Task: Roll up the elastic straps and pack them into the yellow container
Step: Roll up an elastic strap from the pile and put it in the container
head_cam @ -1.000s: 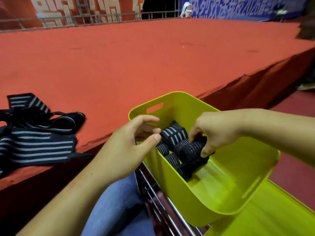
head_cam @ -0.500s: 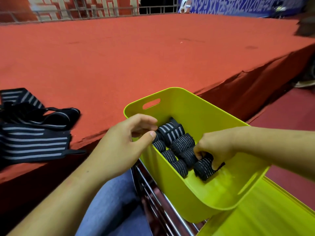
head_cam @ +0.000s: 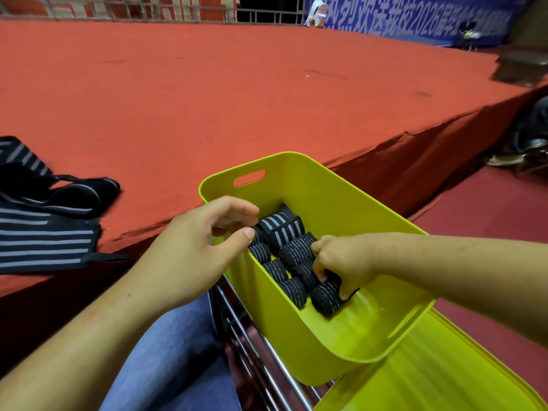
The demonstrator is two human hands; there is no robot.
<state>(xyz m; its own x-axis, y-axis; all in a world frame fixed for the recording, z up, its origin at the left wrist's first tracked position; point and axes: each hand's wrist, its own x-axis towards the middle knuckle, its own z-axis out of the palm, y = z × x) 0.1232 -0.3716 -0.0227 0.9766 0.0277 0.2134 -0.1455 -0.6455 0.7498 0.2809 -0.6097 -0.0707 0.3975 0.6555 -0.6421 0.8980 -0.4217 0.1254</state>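
Observation:
The yellow container [head_cam: 341,197] stands tilted in front of me, with several rolled black-and-grey elastic straps [head_cam: 284,232] packed in two rows along its near wall. My right hand [head_cam: 344,259] reaches inside from the right, its fingers closed on the nearest rolled strap [head_cam: 326,298] at the end of a row. My left hand [head_cam: 201,250] grips the container's near-left rim, thumb over the edge. Several unrolled straps [head_cam: 44,232] lie in a heap on the red carpet at the left.
A raised platform covered in red carpet [head_cam: 267,84] stretches ahead, its edge dropping to a darker floor [head_cam: 489,209] at the right. A metal rack [head_cam: 261,360] runs under the container, and a second yellow bin [head_cam: 430,375] lies below at the right. My jeans-clad leg [head_cam: 178,351] is underneath.
My right hand has carried a rolled strap down into the container and set it at the near end of the row. The left hand keeps its hold on the rim.

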